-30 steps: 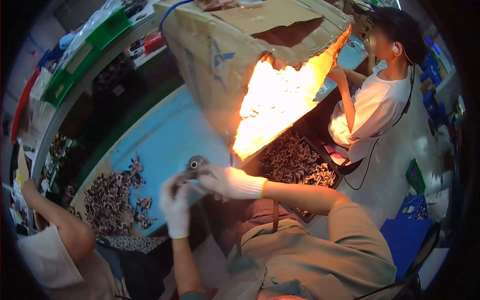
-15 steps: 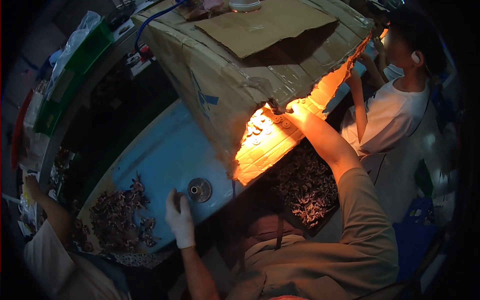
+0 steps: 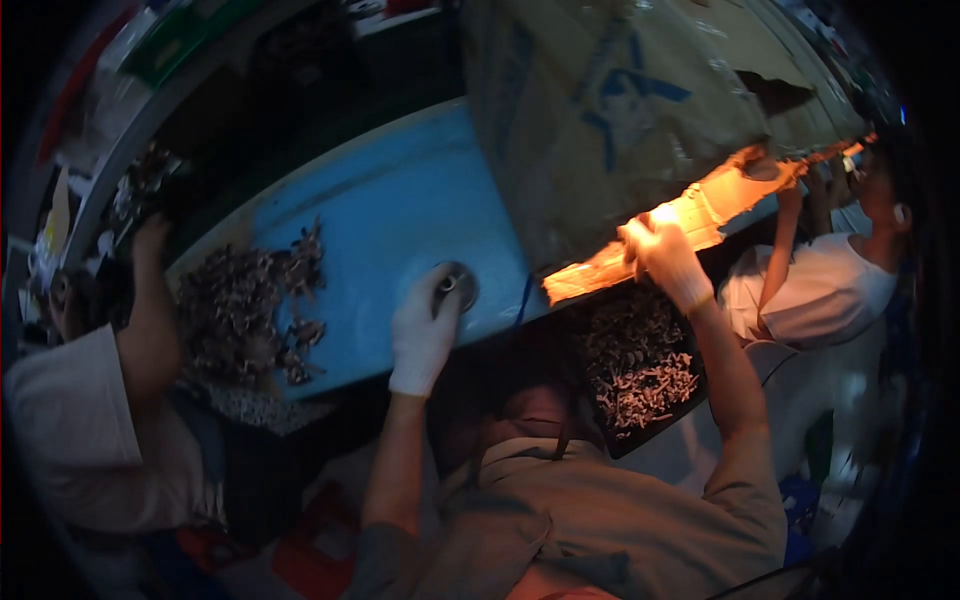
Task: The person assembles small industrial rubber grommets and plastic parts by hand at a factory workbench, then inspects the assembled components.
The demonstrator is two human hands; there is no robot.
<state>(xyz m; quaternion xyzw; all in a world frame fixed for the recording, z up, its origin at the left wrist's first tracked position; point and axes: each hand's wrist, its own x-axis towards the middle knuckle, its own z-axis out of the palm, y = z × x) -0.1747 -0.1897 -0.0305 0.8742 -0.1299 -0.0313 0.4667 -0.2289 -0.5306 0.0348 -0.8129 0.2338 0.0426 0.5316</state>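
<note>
Both my hands wear white gloves. My left hand rests on the blue table, its fingers around a small round metal part. My right hand reaches up to the brightly lit orange opening under a big cardboard box. Its fingers are curled at the opening's lower edge, and the glare hides whether they hold anything. A dark tray of several small metal pieces sits below my right forearm.
A heap of small dark metal parts lies on the table's left side. A person in a pale sleeve works there with one arm raised. Another person in a white shirt reaches into the box at the right.
My left hand has slid up from beside the round metal part onto it. My right hand has drawn back from deep in the lit opening to its lower edge.
</note>
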